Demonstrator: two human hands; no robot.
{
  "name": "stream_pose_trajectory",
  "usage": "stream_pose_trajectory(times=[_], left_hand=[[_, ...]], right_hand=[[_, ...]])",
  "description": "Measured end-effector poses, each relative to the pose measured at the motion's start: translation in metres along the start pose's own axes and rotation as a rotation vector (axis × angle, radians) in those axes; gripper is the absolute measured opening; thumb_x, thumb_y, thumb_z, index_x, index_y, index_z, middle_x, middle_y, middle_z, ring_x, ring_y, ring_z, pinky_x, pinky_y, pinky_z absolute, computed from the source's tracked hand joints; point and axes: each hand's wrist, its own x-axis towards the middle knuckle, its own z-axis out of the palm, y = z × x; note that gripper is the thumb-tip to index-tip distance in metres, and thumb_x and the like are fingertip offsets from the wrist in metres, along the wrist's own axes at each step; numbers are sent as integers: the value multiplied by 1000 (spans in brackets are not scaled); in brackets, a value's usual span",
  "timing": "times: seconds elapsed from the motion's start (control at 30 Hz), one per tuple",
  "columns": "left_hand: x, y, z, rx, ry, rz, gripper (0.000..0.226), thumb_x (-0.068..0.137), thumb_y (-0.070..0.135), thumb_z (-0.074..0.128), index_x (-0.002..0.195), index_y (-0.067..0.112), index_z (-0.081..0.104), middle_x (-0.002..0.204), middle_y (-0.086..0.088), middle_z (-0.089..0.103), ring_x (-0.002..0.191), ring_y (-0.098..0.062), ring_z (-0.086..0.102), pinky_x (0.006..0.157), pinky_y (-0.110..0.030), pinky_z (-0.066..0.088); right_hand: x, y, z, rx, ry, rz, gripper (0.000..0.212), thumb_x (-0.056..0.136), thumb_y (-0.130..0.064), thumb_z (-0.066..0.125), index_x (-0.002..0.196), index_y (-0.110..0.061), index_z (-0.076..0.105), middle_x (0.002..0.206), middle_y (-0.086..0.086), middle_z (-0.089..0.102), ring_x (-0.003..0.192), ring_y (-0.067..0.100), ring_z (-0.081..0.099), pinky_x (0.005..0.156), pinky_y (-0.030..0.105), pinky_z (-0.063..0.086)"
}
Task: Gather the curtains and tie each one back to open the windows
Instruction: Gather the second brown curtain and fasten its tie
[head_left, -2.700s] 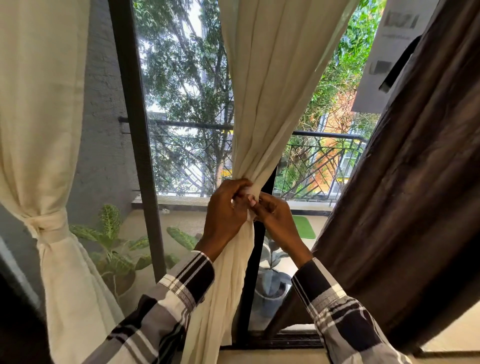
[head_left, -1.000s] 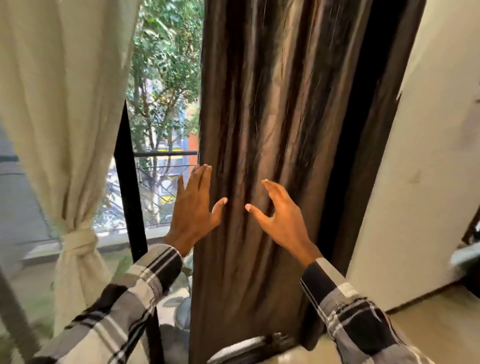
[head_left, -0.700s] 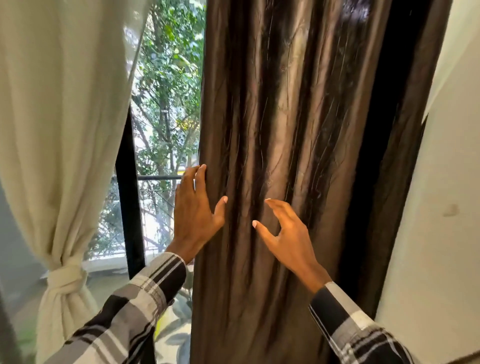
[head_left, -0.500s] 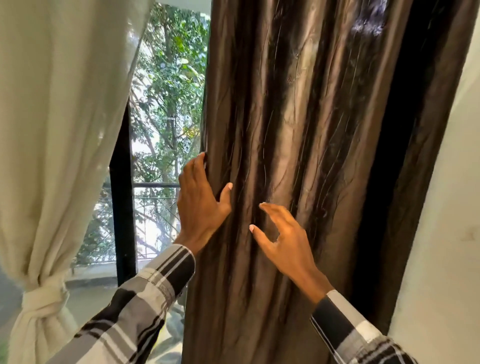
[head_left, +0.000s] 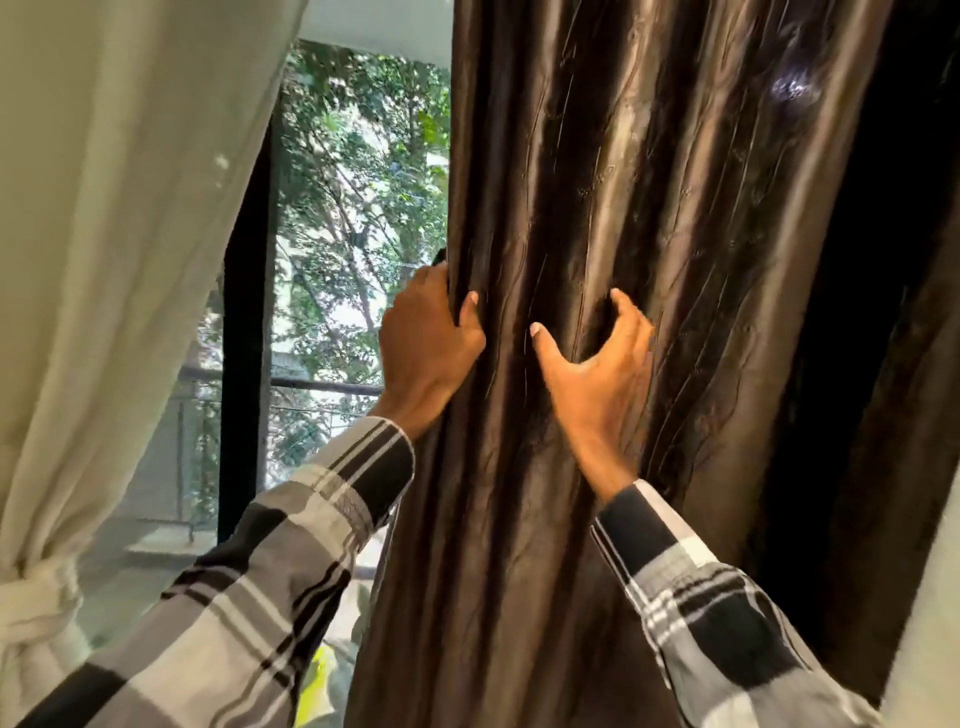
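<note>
brown curtain: i see it hanging loose at centre right, untied.
left hand: fingers curled round the curtain's left edge, thumb in front.
right hand: fingers apart, spread against the folds.
cream curtain: far left, knotted low.

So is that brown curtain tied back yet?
Not yet. The brown curtain hangs loose in long folds, and the left hand grips its edge.
</note>
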Motion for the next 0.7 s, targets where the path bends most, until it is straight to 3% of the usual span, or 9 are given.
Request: stream_pose_trajectory(times=[0.1,0.17,0.2,0.3,0.37,0.43,0.53,0.6,0.7], left_hand=[[6,10,5,-10,-17,21,11,86,17,60,93,10,65,81,-13,68,75,-35,61,59,-30,33],[6,12,7,8,-25,69,16,86,12,57,100,9,63,76,-13,66,70,-36,60,57,-30,30],[3,13,8,38,-31,102,27,87,10,56,114,10,61,77,-15,65,70,-37,61,56,-31,32],[-7,14,11,124,-71,122,73,89,7,54,153,19,21,77,-16,62,65,-36,59,55,-38,45],[-17,13,13,140,-121,132,97,85,3,55,153,26,-11,82,-16,64,55,-34,55,49,-37,42],[-22,12,14,146,-149,184,115,76,-4,57,146,37,-25,106,-19,67,48,-29,47,45,-33,36],[-24,8,19,175,-145,260,111,69,-10,57,153,35,-1,124,-19,61,51,-33,54,44,-36,44],[-21,3,25,193,-156,263,94,70,-9,57,152,23,26,125,-20,60,65,-38,63,54,-40,52],[-15,-5,28,185,-160,254,77,73,-5,60,145,18,43,129,-17,59,79,-41,66,63,-43,55]], right_hand=[[17,1,14,178,-55,103,67,73,-30,84,130,-12,55,118,4,62,94,14,61,84,20,49],[26,-2,19,241,-145,89,44,77,-13,80,118,-8,65,100,3,69,71,2,60,67,8,47],[27,-2,19,258,-194,44,34,78,-7,77,112,-6,69,94,4,71,65,-2,59,62,4,45],[21,4,15,356,-216,-63,25,79,-2,74,102,-9,72,85,6,69,60,0,57,58,9,48],[17,11,9,419,-144,-27,24,78,-6,71,101,-16,71,82,6,67,58,-1,55,57,12,47],[18,16,2,394,-15,-31,25,78,-10,70,102,-15,71,81,4,63,63,0,55,61,9,44],[27,18,2,222,58,-78,54,76,-24,81,124,-10,61,105,1,55,85,5,54,72,4,41],[38,17,11,171,-23,-4,72,73,-28,84,135,-10,52,118,0,54,81,4,53,72,4,40],[54,15,17,195,-157,101,42,76,-13,79,117,-8,69,93,2,69,59,4,53,63,19,42]])
